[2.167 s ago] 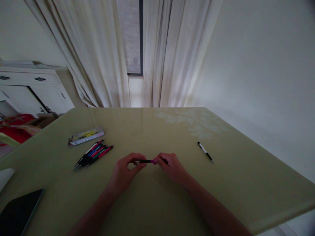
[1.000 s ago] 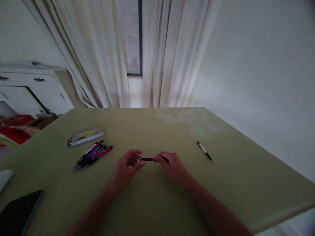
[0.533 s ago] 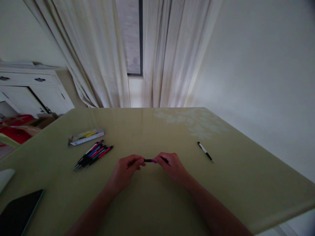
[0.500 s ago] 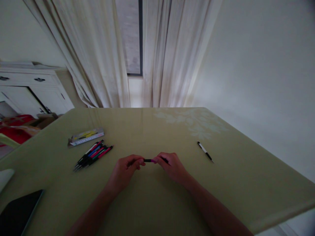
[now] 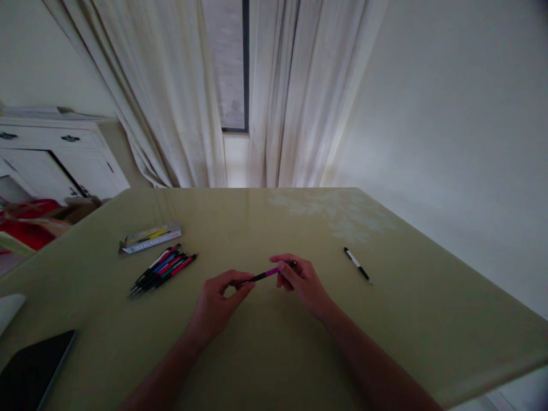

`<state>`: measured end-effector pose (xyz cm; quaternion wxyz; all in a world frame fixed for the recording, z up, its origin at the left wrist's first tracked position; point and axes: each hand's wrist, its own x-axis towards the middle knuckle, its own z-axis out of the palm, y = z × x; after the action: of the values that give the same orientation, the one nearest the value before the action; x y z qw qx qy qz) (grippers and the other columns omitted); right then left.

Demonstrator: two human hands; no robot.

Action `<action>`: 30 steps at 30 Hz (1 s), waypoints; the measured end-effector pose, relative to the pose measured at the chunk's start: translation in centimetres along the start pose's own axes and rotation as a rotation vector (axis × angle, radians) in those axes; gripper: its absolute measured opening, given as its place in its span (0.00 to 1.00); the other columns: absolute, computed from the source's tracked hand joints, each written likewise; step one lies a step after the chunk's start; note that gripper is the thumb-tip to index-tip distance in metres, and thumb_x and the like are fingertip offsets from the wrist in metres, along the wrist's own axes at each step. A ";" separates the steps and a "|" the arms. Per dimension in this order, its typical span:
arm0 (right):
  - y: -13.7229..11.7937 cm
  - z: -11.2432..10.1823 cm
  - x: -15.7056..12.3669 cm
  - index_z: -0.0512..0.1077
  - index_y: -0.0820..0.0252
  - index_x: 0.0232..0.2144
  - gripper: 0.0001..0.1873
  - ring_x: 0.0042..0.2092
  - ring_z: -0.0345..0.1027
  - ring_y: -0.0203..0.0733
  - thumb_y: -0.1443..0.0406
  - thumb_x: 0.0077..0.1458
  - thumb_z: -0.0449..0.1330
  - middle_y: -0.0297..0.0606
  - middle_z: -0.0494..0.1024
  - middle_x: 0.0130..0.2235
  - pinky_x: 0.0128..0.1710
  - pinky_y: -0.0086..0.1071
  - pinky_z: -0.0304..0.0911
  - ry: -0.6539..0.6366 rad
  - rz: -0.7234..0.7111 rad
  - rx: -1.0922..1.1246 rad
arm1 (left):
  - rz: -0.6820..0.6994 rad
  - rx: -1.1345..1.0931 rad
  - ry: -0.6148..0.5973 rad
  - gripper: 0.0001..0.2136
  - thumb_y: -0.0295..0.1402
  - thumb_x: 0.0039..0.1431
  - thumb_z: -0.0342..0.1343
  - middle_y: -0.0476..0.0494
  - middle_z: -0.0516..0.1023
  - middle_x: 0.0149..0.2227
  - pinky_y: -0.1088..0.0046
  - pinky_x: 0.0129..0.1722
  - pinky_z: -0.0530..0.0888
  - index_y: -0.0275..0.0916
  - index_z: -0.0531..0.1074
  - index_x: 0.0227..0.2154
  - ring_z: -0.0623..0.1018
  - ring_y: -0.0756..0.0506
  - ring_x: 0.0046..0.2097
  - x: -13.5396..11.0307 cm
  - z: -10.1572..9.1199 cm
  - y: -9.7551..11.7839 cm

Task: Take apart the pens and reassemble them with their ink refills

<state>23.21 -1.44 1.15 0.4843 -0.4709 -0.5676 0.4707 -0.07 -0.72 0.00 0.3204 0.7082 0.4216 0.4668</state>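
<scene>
A slim purple and black pen (image 5: 266, 274) spans the gap between my two hands, tilted up toward the right. My left hand (image 5: 222, 297) pinches its black tip end between thumb and fingers. Around the purple barrel, near the black end, my right hand (image 5: 299, 279) is closed with thumb and forefinger. To the right lies a single white and black pen (image 5: 357, 265), apart from my hands. Left of my hands is a pile of several pens (image 5: 160, 271) in black, red, blue, green and white.
Behind the pile lies an opened pen box (image 5: 152, 238). A dark tablet-like device (image 5: 34, 365) and a white object (image 5: 9, 308) sit at the near left. The table (image 5: 265, 217) meets curtains (image 5: 171, 103) at the back and a wall on the right.
The pen has gone from level to tilted, its right end raised. My right hand has risen slightly and its grip has shifted, so more of the purple barrel shows.
</scene>
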 end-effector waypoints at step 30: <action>0.3 1.0 -0.2 0.77 0.60 0.38 0.18 0.26 0.62 0.33 0.52 0.55 0.70 0.34 0.76 0.28 0.26 0.29 0.55 -0.094 0.028 0.281 | -0.002 0.058 -0.116 0.09 0.41 0.64 0.62 0.46 0.85 0.36 0.71 0.40 0.78 0.43 0.82 0.40 0.82 0.45 0.36 -0.6 0.8 0.6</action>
<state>22.29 -1.69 0.72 0.5118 -0.3837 -0.5116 0.5736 0.70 -1.58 -0.03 0.3240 0.7427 0.4166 0.4122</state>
